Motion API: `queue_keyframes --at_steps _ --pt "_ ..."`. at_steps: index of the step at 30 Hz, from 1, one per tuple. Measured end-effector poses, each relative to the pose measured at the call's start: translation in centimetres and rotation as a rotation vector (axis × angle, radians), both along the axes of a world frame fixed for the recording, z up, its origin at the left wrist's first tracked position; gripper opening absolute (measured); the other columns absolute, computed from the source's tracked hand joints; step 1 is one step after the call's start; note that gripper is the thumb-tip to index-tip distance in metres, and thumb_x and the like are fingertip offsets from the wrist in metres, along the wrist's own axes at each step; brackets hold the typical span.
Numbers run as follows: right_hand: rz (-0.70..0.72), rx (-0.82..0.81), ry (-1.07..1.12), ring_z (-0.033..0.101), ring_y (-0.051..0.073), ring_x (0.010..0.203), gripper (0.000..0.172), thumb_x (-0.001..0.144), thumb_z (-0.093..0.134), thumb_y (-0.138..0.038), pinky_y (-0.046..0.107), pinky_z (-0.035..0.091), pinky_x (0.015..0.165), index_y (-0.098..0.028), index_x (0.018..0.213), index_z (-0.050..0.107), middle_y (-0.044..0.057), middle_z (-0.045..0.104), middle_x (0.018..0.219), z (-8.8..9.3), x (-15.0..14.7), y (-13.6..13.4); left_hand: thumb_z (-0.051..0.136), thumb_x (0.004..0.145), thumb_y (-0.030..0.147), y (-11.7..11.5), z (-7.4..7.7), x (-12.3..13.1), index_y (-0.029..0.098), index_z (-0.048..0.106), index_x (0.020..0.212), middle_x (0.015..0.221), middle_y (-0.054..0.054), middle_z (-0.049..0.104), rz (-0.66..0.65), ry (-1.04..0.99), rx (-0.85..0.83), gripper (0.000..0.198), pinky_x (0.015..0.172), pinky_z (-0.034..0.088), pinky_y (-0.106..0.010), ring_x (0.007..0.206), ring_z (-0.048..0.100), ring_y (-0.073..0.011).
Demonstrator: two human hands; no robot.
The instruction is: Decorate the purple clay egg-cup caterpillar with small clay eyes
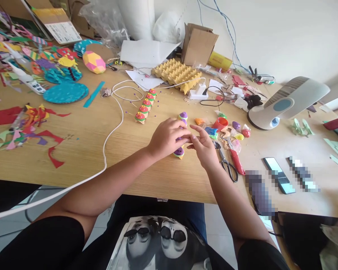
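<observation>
My left hand (169, 137) reaches over a short egg-carton strip (179, 152) with purple tops, covering its middle part. Its fingers are bent and pressed together, their tips against the thumb of my right hand (205, 148). The right index finger sticks out while its thumb is closed toward the left fingertips. Whatever small thing lies between the fingertips, if any, is hidden. Left of the hands stands a second egg-carton strip (145, 106), with green and red tops and yellow trim. Several pins lie around it.
Scissors (227, 165) and a red-handled knife (236, 159) lie right of my right hand. Beyond are bags of coloured clay (211, 131), an orange cup (221, 123) and a fan (287, 103). A white cable (109, 135) crosses the table at left. An egg tray (176, 75) lies behind.
</observation>
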State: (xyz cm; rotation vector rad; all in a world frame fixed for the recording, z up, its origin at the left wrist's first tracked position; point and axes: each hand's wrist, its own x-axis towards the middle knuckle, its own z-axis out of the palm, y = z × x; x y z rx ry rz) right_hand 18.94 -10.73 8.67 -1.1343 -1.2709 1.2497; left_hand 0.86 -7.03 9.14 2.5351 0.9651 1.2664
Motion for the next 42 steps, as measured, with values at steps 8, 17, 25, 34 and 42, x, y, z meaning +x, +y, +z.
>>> queue_keyframes --at_steps 8,17,25,34,42 --pt "0.059 0.029 0.039 0.067 0.015 0.073 0.041 0.089 0.074 -0.048 0.030 0.061 0.070 -0.030 0.125 0.067 -0.001 0.073 0.080 -0.9 0.2 -0.1 0.066 0.097 0.035 -0.2 -1.8 0.2 0.028 0.078 0.092 0.098 -0.002 0.078 0.012 -0.022 0.069 0.016 0.089 0.049 -0.040 0.100 0.065 -0.0223" --pt "0.073 -0.064 0.038 0.051 0.010 0.058 0.031 0.076 0.085 -0.048 0.023 0.041 0.050 -0.021 0.087 0.078 -0.001 0.065 0.067 -2.3 0.6 0.2 0.067 0.096 0.031 0.0 -3.5 -0.6 0.032 0.078 0.105 0.101 -0.001 0.079 0.009 -0.008 0.111 0.014 0.095 0.046 -0.042 0.105 0.065 -0.0221" --pt "0.055 -0.077 0.045 0.044 0.010 0.055 0.028 0.071 0.088 -0.045 0.025 0.036 0.051 -0.021 0.082 0.081 -0.002 0.063 0.064 -2.1 1.0 0.0 0.069 0.094 0.027 -0.2 -3.8 -0.9 0.034 0.075 0.109 0.103 0.001 0.079 -0.020 0.028 0.210 0.018 0.096 0.043 -0.043 0.108 0.065 -0.0229" --pt "0.029 -0.073 0.076 0.039 0.009 0.054 0.028 0.073 0.086 -0.048 0.025 0.029 0.049 -0.021 0.080 0.080 -0.001 0.065 0.065 -2.9 1.1 0.1 0.071 0.093 0.036 0.0 -3.7 -0.9 0.034 0.077 0.107 0.098 -0.001 0.079 0.033 0.020 0.155 0.015 0.096 0.045 -0.045 0.105 0.065 -0.0241" --pt "0.059 -0.121 0.135 0.049 0.012 0.060 0.034 0.064 0.091 -0.051 0.025 0.036 0.051 -0.022 0.079 0.080 0.000 0.063 0.066 -2.6 0.7 0.0 0.070 0.093 0.037 -0.3 -3.8 -1.3 0.038 0.079 0.104 0.096 0.002 0.080 0.044 0.059 0.168 0.014 0.099 0.043 -0.048 0.105 0.065 -0.0248"
